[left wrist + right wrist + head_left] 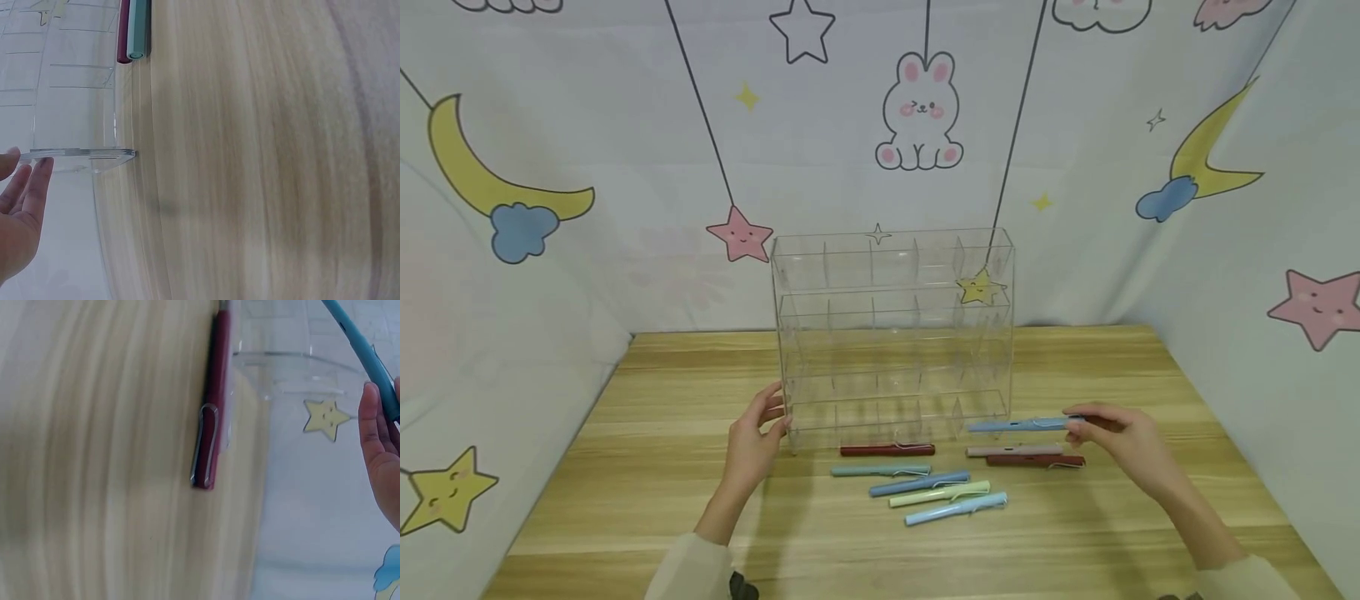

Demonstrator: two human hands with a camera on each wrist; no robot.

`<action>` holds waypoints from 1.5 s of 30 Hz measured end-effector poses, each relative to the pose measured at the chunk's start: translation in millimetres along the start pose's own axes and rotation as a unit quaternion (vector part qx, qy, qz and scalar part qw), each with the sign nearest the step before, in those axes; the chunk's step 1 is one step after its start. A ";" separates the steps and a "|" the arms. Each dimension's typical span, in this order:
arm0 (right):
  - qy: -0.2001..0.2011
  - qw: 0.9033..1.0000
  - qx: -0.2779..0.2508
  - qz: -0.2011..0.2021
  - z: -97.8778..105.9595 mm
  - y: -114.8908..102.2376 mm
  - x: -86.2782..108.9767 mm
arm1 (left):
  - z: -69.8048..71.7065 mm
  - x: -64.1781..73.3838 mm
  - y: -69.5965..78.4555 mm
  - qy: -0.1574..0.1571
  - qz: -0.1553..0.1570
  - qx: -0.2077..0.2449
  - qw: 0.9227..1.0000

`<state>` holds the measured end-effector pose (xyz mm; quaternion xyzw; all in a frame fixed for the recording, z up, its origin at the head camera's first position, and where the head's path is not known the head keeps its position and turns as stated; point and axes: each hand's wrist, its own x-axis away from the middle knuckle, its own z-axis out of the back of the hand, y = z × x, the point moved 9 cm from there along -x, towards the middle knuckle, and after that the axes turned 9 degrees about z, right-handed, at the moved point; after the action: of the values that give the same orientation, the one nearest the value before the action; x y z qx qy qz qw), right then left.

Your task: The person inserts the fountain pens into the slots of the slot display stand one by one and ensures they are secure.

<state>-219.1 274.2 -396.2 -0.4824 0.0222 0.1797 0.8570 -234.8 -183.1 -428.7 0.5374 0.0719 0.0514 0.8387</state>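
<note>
A clear acrylic organizer (895, 383) with several rows of small compartments stands upright on the table. My left hand (753, 442) grips its left side wall, thumb in front and fingers behind; the wall's edge (81, 152) shows between them in the left wrist view. Pinched by its capped end in my right hand (1120, 442) is a blue pen (1018, 425), held nearly level with its other end pointing left at the organizer's lower right corner. Below it lie a pale pinkish pen (1015, 452) and a dark red pen (1036, 461), the latter also large in the right wrist view.
In front of the organizer lie another dark red pen (887, 450), a grey-green pen (880, 471), a blue pen (920, 483), a light green pen (940, 493) and a light blue pen (956, 508). A printed cloth (850, 167) hangs behind the wooden table (647, 467) and along both sides.
</note>
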 end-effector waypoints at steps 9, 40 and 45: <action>0.016 0.996 -0.084 0.021 -34.4 -25.7 -34.8 | 0.9 0.7 -0.4 0.002 -0.008 -0.001 1.000; -0.006 0.993 -0.113 0.035 -191.4 -84.5 -93.8 | 0.8 0.8 2.5 0.000 -0.020 0.000 1.000; -0.004 0.995 -0.088 0.040 -206.7 -89.3 -97.5 | 0.8 0.8 3.0 0.001 -0.020 0.002 1.000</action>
<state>-252.7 31.8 -412.7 -0.5540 0.0227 0.2172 0.8034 -233.9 -182.5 -425.7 0.5372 0.0833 0.0348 0.8386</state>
